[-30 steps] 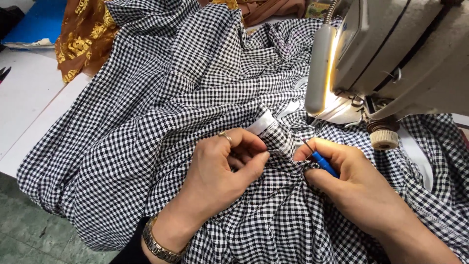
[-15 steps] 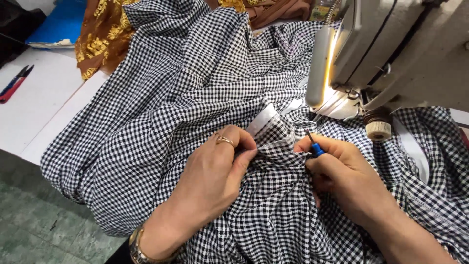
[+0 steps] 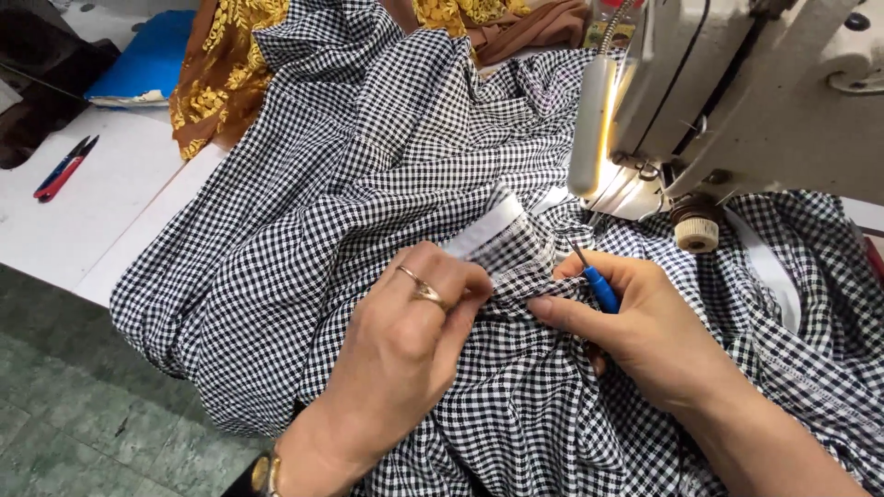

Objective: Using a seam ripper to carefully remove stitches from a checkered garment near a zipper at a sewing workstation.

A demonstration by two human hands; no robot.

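Your left hand pinches a fold of the checked cloth spread on the table below the sewing machine. Your right hand grips a blue seam ripper, its tip at the seam.

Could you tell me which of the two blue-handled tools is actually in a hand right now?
The small blue-handled pick, pinched in the right hand over the checked fabric; the thread snips lie untouched on the white table.

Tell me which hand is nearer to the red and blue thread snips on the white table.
Left. The left hand pinches the checked fabric, right of the thread snips; the right hand is farther right.
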